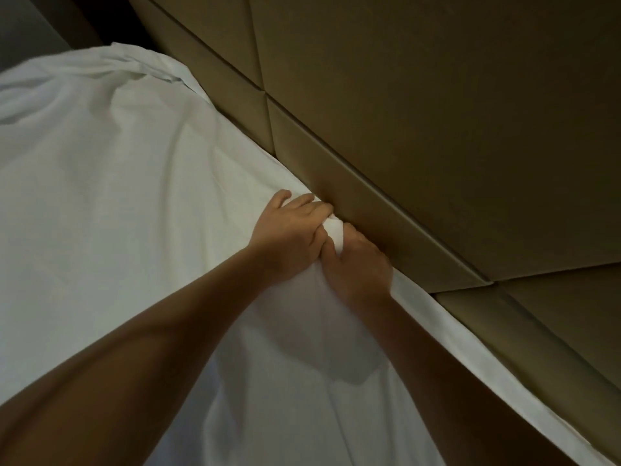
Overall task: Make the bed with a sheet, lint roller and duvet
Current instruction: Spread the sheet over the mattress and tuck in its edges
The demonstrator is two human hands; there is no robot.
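The left hand [289,233] and the right hand [359,264] touch each other, fingers curled around one bunched fold of the white sheet [117,196], right against the padded headboard [437,129]. The right fingertips are hidden, perhaps in the gap. Left of the fingers the sheet spreads wide and wrinkled.
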